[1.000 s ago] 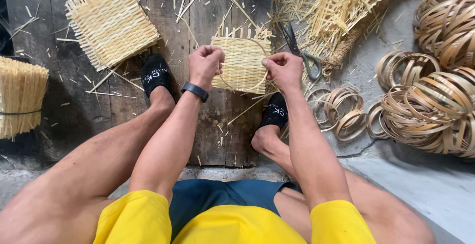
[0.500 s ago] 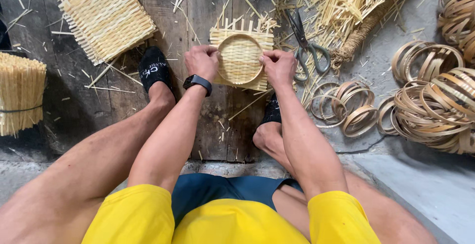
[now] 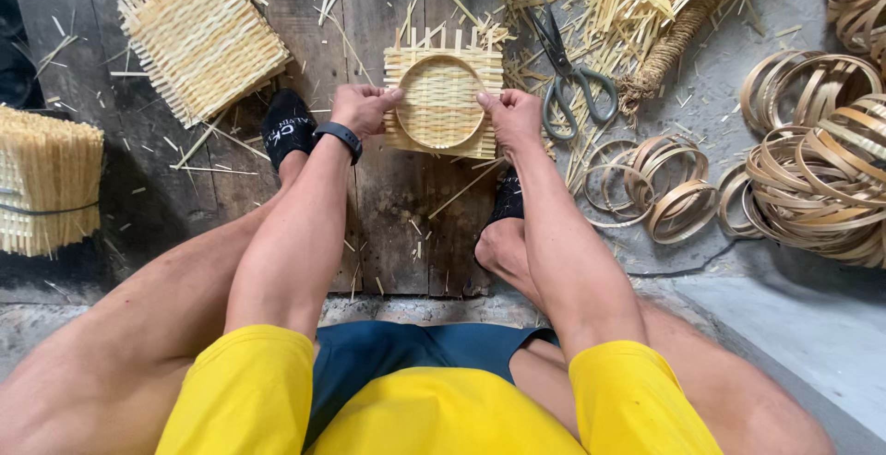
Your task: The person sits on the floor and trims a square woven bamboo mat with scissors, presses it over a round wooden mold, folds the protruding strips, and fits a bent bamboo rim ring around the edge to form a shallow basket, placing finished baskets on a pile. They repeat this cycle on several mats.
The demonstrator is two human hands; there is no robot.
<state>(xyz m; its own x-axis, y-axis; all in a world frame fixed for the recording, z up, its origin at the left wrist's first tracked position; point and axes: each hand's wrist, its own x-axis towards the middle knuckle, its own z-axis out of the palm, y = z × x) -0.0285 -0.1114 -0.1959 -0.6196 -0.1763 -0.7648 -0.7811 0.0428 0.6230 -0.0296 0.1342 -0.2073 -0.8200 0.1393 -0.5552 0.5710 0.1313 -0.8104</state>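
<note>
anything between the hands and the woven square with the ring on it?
Nothing visible. The left hand and right hand already grip the woven mat by its side edges, with the round hoop pressed on top.

A dark, weathered wooden board (image 3: 406, 224) of rough planks lies on the ground, strewn with pale splinters and short offcuts, and to its right spreads a grey concrete floor (image 3: 794, 326) with a smoother, lighter slab at the lower right. On the planks at upper left lies a square woven mat (image 3: 198, 35), at the left edge stands a tied bundle of thin pale sticks (image 3: 46, 183), and at upper right lie scissors (image 3: 568, 67) among a heap of loose straw-coloured strips (image 3: 637, 3). Coils of bent wooden hoops (image 3: 812, 178) pile along the right side, all under soft, even daylight without hard shadows.
</note>
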